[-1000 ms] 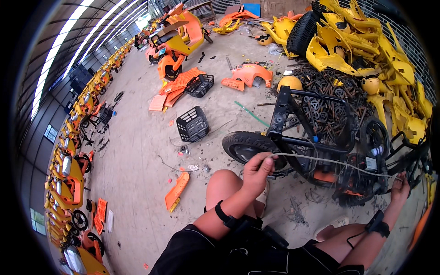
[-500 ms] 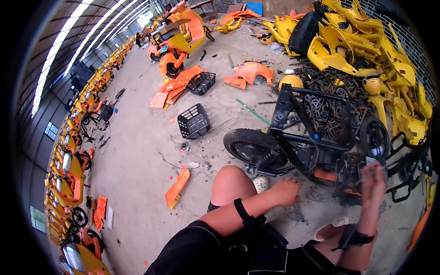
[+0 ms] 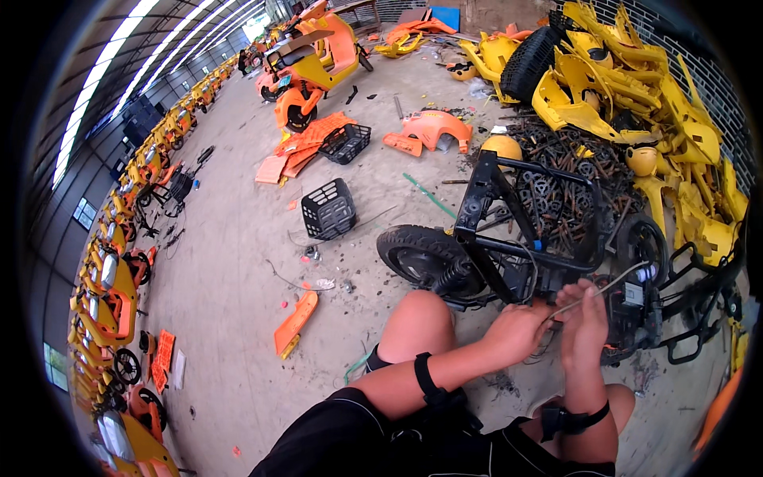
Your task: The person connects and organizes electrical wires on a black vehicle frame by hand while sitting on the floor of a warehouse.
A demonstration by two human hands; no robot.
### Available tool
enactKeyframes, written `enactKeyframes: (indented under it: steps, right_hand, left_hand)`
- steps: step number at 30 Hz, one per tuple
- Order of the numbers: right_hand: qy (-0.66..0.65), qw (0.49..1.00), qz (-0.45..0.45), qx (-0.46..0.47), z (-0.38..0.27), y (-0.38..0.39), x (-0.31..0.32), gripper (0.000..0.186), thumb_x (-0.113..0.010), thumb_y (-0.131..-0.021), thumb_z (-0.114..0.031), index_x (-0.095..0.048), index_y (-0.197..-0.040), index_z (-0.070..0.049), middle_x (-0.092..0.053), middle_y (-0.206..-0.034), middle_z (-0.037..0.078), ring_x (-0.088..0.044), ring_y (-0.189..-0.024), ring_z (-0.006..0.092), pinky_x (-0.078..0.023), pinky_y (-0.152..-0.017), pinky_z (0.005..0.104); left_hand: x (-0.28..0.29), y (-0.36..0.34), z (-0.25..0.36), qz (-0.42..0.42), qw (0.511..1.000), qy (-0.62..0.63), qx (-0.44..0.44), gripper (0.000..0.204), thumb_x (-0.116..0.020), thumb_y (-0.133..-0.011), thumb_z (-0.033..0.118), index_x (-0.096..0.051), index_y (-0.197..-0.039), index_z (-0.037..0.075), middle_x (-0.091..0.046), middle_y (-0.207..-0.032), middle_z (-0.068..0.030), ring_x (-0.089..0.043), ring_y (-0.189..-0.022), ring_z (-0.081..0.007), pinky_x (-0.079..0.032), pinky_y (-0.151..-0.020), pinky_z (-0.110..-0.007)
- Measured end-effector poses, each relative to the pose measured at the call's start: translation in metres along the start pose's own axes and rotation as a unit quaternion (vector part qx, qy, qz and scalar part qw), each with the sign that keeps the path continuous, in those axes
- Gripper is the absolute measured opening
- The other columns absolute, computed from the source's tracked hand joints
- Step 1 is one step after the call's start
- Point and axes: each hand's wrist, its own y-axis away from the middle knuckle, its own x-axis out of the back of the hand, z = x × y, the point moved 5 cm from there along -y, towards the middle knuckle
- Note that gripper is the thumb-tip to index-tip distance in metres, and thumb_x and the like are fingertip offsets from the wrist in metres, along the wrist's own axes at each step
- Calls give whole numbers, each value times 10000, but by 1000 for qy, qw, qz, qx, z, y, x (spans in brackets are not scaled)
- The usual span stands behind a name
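Note:
A thin grey cable [image 3: 618, 280] runs between my two hands and out to the upper right, over the frame. My left hand [image 3: 518, 335] is closed, its fingers pinched on the cable's near end. Beside it my right hand [image 3: 584, 324] is raised with bent fingers, and the cable passes through its grip. Both hands are just in front of a stripped black scooter frame [image 3: 548, 258], which lies with its rear wheel [image 3: 421, 258] to the left. Wiring and a dark boxy part [image 3: 632, 298] sit right of my right hand.
A heap of metal parts [image 3: 568, 179] lies behind the frame, with yellow body panels [image 3: 683, 135] piled to the right. Black baskets [image 3: 328, 209] and an orange panel [image 3: 296, 323] lie on the floor. Parked yellow scooters [image 3: 111, 306] line the left side.
My right hand has moved left from the frame's right part and now meets my left hand. My left hand has shifted slightly right. The cable now shows stretched between and beyond them.

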Motion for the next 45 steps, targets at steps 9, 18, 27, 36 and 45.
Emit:
enactKeyframes:
  steps: [9, 18, 27, 36, 45]
  right_hand:
    - [7, 998, -18, -52, -28, -24, 17, 305, -517, -1025, -300, -564, -1112, -11, -662, -965, 124, -648, -896, 231, -522, -825, 355]
    - [-28, 989, 13, -144, 29, 6, 16, 286, -509, -1026, -280, -570, -1125, -19, -662, -1060, 143, -617, -1025, 251, -449, -935, 378]
    - [-21, 979, 13, -203, 66, 10, 21, 289, -453, -1047, -272, -581, -1113, -22, -628, -1153, 134, -582, -1052, 221, -441, -911, 344]
    - [42, 973, 40, -225, 39, -9, 53, 256, -489, -1023, -327, -575, -1000, -87, -694, -1018, 123, -640, -959, 236, -471, -808, 369]
    - [-9, 978, 170, -118, 9, -64, 166, 322, -519, -1007, -347, -583, -1160, -70, -668, -1030, 44, -616, -903, 168, -466, -783, 306]
  left_hand:
    - [21, 9, -26, -69, 997, 15, 37, 190, -566, -953, 214, -604, -979, 30, -634, -893, -193, -613, -879, -398, -479, -739, -483]
    - [22, 11, -18, -30, 995, 93, -17, 200, -580, -959, 217, -616, -1017, 29, -626, -912, -186, -607, -875, -392, -487, -753, -457]
    - [-4, 0, -20, 2, 997, 66, -33, 116, -580, -886, 112, -583, -946, 13, -625, -917, -187, -615, -865, -399, -505, -723, -479]
    - [3, 5, -20, -43, 997, 44, -41, 102, -582, -890, 102, -556, -913, 6, -606, -870, -199, -598, -854, -407, -479, -721, -500]
    - [43, 14, -20, -1, 992, 124, -19, 152, -579, -957, 159, -599, -993, 13, -611, -862, -170, -605, -828, -376, -486, -711, -436]
